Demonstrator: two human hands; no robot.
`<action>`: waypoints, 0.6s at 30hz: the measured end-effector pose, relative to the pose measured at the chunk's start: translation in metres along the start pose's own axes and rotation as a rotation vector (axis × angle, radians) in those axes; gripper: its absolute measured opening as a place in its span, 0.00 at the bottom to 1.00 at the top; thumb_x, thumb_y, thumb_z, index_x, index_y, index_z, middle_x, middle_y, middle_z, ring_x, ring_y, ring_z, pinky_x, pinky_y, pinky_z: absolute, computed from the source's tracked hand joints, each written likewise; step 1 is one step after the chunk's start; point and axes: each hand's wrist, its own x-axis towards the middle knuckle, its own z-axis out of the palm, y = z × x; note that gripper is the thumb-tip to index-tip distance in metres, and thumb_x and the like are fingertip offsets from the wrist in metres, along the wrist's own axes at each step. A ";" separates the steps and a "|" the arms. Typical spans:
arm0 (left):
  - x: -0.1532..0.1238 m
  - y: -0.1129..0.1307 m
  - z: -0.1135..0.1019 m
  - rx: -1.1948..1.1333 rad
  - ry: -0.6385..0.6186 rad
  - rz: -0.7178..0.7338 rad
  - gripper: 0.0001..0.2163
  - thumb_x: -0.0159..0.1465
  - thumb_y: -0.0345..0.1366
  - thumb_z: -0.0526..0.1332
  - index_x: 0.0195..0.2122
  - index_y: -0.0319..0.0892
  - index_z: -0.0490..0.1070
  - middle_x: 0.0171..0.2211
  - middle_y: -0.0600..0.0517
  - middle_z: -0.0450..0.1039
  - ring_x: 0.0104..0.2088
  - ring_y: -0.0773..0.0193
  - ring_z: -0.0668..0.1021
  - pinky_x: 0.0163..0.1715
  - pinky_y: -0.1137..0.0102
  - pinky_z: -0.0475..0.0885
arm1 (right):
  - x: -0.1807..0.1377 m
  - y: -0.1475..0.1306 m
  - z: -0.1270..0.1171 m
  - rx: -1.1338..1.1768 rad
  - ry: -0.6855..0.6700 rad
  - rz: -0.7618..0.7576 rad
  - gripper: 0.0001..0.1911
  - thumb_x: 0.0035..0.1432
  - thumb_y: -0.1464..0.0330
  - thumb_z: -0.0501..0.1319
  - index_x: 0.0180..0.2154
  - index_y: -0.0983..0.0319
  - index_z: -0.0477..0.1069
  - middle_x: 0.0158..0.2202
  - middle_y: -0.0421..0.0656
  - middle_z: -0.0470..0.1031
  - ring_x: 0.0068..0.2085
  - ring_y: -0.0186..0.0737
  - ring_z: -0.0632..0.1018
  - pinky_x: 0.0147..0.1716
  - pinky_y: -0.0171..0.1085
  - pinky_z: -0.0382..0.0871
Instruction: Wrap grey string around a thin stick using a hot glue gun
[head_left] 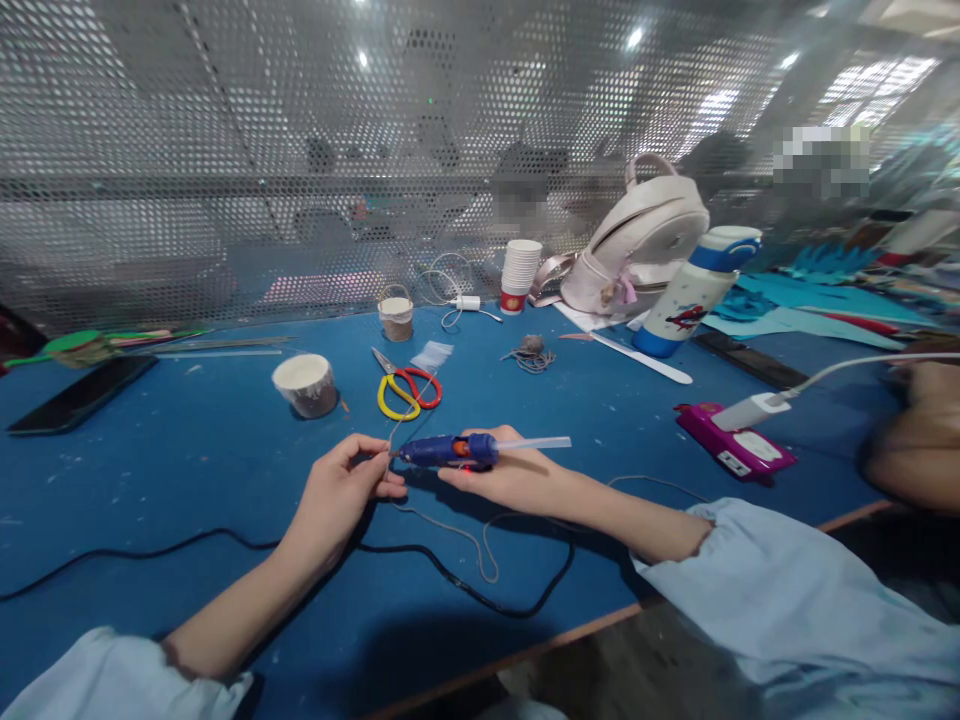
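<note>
My right hand (504, 476) grips a blue glue gun (450, 451) with a clear glue stick out its back, lying sideways over the blue table (187, 470). The nozzle points left at my left hand (343, 490). That hand pinches a thin grey string (450, 528) at the gun's tip. The string trails down over the table towards me. The gun's black cord (480, 598) loops across the table below my hands.
Yellow and red scissors (406, 388), a string-wrapped paper cup (305, 385) and a small jar (396, 318) lie beyond my hands. Further back stand stacked cups (519, 275), a backpack (637, 245) and a bottle (694, 290). A pink device (735, 447) sits right; another person's arm (911, 450) rests far right.
</note>
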 end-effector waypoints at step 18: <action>-0.001 0.001 -0.001 0.008 -0.002 -0.005 0.12 0.53 0.39 0.65 0.34 0.38 0.68 0.20 0.53 0.76 0.22 0.64 0.79 0.28 0.70 0.74 | 0.001 -0.002 -0.002 0.004 -0.032 0.046 0.14 0.53 0.60 0.59 0.27 0.66 0.71 0.23 0.40 0.70 0.23 0.30 0.64 0.20 0.31 0.55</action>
